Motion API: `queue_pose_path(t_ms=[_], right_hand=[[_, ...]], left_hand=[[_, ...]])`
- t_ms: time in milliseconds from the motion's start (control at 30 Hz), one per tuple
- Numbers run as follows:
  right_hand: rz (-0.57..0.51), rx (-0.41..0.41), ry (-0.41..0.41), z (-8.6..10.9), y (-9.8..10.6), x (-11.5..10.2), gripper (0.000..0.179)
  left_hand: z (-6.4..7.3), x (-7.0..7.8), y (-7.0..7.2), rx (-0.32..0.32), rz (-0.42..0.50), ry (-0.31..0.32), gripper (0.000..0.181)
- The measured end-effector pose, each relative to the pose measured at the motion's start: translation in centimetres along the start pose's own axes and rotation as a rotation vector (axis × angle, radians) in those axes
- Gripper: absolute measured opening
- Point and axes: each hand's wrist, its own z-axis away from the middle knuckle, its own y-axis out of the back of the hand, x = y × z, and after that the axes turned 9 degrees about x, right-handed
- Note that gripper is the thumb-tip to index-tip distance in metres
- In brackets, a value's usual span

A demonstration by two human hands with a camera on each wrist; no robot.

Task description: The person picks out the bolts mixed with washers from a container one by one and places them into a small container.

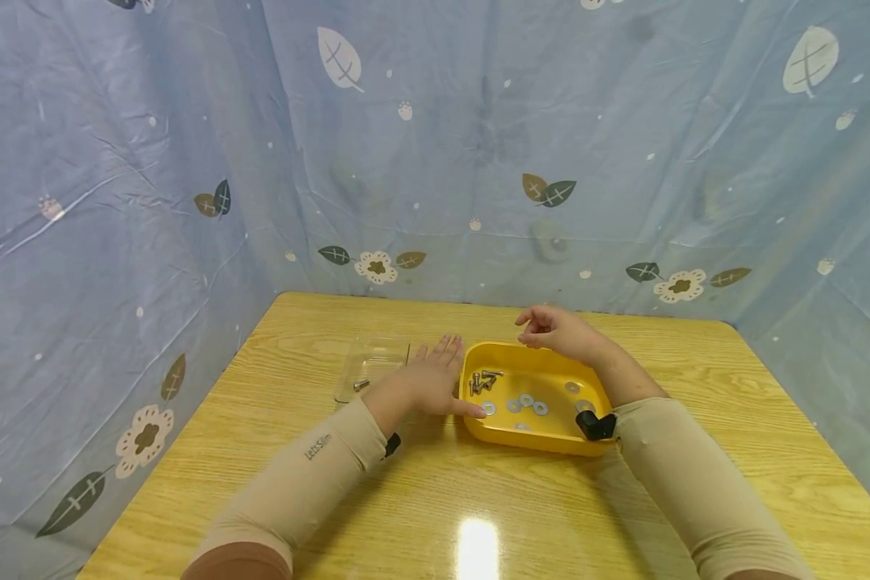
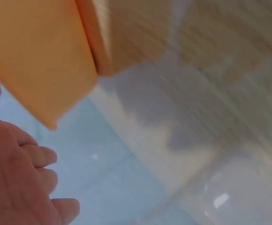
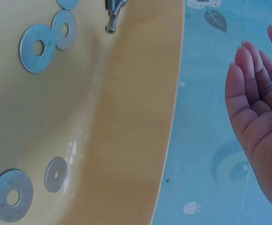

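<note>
A yellow tray stands on the table with several bolts at its left end and several flat washers spread over its floor. My left hand is just left of it, fingers straight and spread, the thumb reaching over the tray's left front rim; whether it touches the rim I cannot tell. Over the back rim hovers my right hand, its fingers loosely bent. In the right wrist view that hand holds nothing, and washers lie in the tray beside it.
Left of my left hand sits a clear plastic tray with a bolt in it, partly hidden by the hand. A patterned blue curtain hangs behind the wooden table and along its sides.
</note>
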Motion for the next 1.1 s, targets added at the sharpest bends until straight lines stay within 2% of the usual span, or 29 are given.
queue_pose_path(t_ms=[200, 367, 533, 600, 767, 1100], right_hand=[[0.054, -0.015, 0.034, -0.2, -0.4, -0.1, 0.025], [0.081, -0.023, 0.028, -0.5, -0.8, -0.1, 0.025], [0.109, -0.045, 0.039, 0.5, -1.1, -2.6, 0.023], [0.13, -0.048, 0.04, 0.4, -1.3, -2.7, 0.022], [0.148, -0.067, 0.037, -1.6, -1.7, 0.2, 0.023], [0.136, -0.215, 0.031, -2.8, -2.7, 1.7, 0.022]], left_hand=[[0.0, 0.9, -1.2, -0.016, -0.009, 0.004, 0.127], [0.1, 1.2, -1.1, -0.014, 0.009, 0.025, 0.129], [0.2, 1.5, -0.8, -0.032, 0.023, 0.044, 0.127], [0.1, 1.5, -0.7, -0.033, 0.026, 0.053, 0.127], [0.1, 1.4, -0.6, -0.027, 0.011, 0.057, 0.13], [0.1, 1.5, -0.6, -0.03, 0.004, 0.04, 0.129]])
